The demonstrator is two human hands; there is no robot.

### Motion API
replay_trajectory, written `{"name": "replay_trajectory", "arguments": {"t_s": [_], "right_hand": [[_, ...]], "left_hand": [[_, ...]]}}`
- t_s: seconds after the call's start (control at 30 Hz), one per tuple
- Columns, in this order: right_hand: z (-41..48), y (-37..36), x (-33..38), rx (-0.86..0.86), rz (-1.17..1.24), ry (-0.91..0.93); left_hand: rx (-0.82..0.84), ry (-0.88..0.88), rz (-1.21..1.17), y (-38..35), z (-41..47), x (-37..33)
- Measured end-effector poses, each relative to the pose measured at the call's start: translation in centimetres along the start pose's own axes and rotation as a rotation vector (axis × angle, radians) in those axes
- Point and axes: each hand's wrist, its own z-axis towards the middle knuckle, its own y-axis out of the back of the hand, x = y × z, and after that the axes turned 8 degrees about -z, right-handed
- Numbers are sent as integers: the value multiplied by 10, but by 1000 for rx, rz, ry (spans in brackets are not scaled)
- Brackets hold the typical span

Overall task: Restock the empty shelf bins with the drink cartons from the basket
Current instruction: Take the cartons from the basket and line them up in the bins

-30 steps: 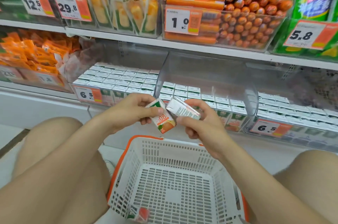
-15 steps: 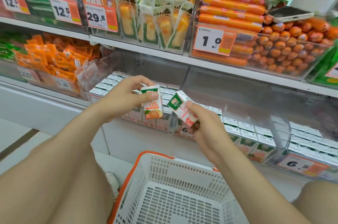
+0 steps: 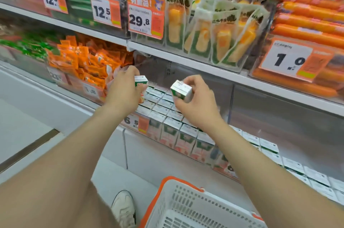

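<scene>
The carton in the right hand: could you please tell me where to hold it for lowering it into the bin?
Across two opposite side faces, toward its top end, from above. The right hand grips the carton tilted; it is a small box, and the shelved cartons stand upright, tightly packed, so its bottom end should probably stay free to slide down between them.

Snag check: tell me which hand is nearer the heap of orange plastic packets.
Left. The left hand sits just right of the orange plastic packets; the right hand is farther right.

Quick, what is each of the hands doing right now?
Left hand: holds a drink carton.
Right hand: holds a second carton.
</scene>
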Motion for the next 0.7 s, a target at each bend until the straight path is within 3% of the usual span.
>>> {"name": "replay_trajectory", "arguments": {"t_s": [0.13, 0.27, 0.37, 0.5, 0.7], "right_hand": [[54, -39, -10, -112, -510, 268], [105, -76, -19, -163, -750, 234], [135, -100, -21, -112, -698, 139], [160, -125, -12, 97, -526, 11], [178, -142, -20, 338, -448, -1]], "left_hand": [[-19, -30, 43, -4, 2, 4], [18, -38, 44, -10, -1, 3], [42, -12, 70, -11, 1, 5], [44, 35, 67, -11, 2, 7], [58, 43, 33, -10, 7, 13]]}}
